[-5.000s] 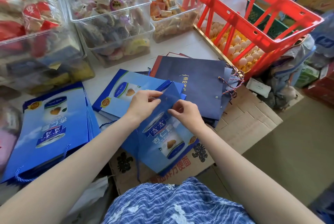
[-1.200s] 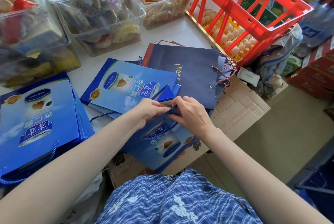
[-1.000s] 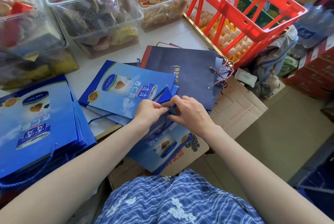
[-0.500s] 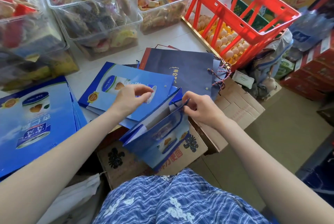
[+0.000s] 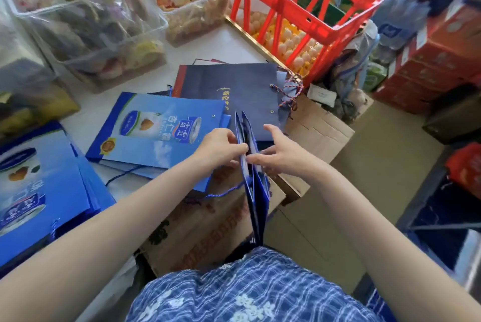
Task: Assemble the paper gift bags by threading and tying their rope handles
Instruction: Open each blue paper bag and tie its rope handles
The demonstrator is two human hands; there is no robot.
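From my head camera, I hold a blue gift bag (image 5: 256,191) upright on edge at centre, above a cardboard box (image 5: 208,228). My left hand (image 5: 221,147) pinches its top edge from nine o'clock; my right hand (image 5: 279,154) pinches from three o'clock, its other fingers spread. A blue rope handle (image 5: 223,193) trails toward eight o'clock. Flat blue bags (image 5: 161,129) lie at ten o'clock.

Bare forearms; a blue-and-white plaid garment (image 5: 260,288) with white floral print.
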